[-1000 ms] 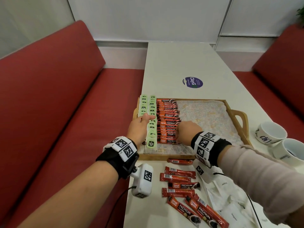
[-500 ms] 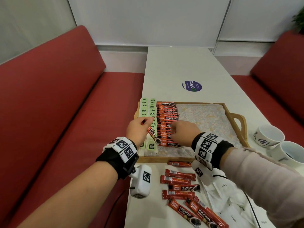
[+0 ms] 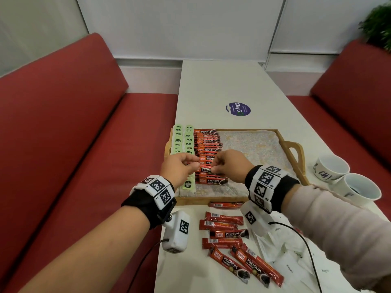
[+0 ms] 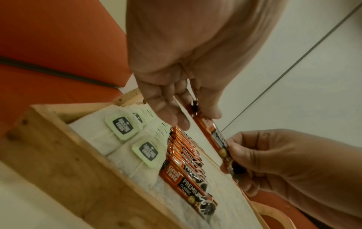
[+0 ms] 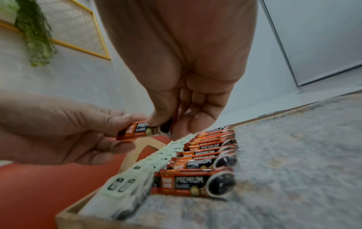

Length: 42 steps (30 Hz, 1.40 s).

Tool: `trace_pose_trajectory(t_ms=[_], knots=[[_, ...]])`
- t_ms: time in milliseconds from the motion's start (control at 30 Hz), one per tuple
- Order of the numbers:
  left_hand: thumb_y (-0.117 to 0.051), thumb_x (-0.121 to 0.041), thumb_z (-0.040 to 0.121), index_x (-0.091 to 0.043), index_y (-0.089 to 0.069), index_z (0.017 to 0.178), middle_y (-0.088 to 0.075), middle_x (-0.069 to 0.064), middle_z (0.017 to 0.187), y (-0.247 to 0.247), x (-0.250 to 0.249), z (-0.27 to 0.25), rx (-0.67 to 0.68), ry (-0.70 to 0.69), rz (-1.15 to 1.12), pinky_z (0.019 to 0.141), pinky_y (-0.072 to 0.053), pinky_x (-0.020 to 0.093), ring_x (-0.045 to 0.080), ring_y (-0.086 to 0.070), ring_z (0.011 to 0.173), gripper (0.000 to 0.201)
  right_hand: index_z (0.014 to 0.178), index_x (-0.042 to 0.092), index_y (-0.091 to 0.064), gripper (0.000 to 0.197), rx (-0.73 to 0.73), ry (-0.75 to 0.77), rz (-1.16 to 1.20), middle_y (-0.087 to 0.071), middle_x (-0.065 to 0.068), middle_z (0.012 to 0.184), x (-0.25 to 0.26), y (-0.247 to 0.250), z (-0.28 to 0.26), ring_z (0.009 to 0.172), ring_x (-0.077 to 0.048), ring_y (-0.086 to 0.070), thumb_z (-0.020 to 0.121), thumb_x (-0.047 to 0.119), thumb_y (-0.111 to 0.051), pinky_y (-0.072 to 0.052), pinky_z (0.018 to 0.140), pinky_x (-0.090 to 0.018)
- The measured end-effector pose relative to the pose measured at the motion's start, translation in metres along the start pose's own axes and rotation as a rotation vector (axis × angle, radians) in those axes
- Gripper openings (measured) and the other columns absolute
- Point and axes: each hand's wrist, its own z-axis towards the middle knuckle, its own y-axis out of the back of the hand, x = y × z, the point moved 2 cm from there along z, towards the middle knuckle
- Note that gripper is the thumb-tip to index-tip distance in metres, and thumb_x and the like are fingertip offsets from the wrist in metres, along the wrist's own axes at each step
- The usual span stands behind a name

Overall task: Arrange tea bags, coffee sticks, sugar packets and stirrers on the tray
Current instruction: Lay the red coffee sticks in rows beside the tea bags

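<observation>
Two hands share one red foil coffee stick (image 4: 212, 136) above the wooden tray's (image 3: 293, 152) near-left part: the left hand (image 3: 179, 169) pinches one end, the right hand (image 3: 229, 166) pinches the other. Thin and light, the stick looks slick and bendy, so I judge the ends the safest hold. Left to right in the tray lie pale green tea bags (image 3: 182, 140), then a row of red coffee sticks (image 3: 208, 149); its right half is bare liner. Loose red sticks (image 3: 228, 235) and white sugar packets (image 3: 289, 269) wait by the bench's near edge; two white cups (image 3: 347, 177) stand at the right edge, clear of the work
</observation>
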Motion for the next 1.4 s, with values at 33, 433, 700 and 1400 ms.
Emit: trace_pose_trajectory(t_ms=[33, 433, 700, 1400], knots=[[-0.066, -0.011, 0.087, -0.016, -0.069, 0.099, -0.064, -0.004, 0.082, 0.0, -0.001, 0.0, 0.009, -0.007, 0.054, 0.059, -0.043, 0.013, 0.006, -0.06, 0.073, 0.013, 0.084, 0.007, -0.066, 0.007, 0.003, -0.016, -0.01, -0.062, 0.002, 0.074, -0.004, 0.0, -0.001, 0.066, -0.013, -0.059, 0.083, 0.013, -0.071, -0.053, 0.069, -0.029], [-0.065, -0.004, 0.086, -0.017, -0.068, 0.093, -0.061, -0.009, 0.076, -0.01, 0.008, 0.004, 0.064, 0.036, 0.264, 0.082, -0.051, 0.028, 0.011, -0.059, 0.081, 0.015, 0.094, 0.008, -0.068, 0.012, 0.118, -0.099, -0.317, -0.068, -0.006, 0.097, -0.021, -0.016, -0.004, 0.083, -0.019, -0.059, 0.083, 0.013, -0.07, -0.041, 0.072, -0.025], [-0.067, -0.002, 0.083, -0.022, -0.064, 0.082, -0.061, -0.009, 0.073, -0.014, 0.013, 0.01, 0.093, 0.063, 0.251, 0.088, -0.053, 0.034, 0.013, -0.06, 0.08, 0.021, 0.101, 0.009, -0.063, 0.023, 0.099, -0.095, -0.436, -0.066, -0.007, 0.101, -0.019, -0.023, 0.002, 0.091, -0.024, -0.063, 0.084, 0.023, -0.068, -0.051, 0.081, -0.032], [-0.071, -0.008, 0.08, -0.027, -0.063, 0.081, -0.063, -0.01, 0.076, -0.018, 0.016, -0.027, 0.155, 0.012, 0.29, 0.083, -0.051, 0.027, 0.011, -0.061, 0.08, 0.02, 0.095, 0.02, -0.057, 0.012, 0.036, -0.026, -0.385, -0.058, 0.002, 0.091, -0.009, -0.011, -0.047, 0.08, -0.017, -0.052, 0.089, 0.03, -0.059, -0.038, 0.068, -0.027]])
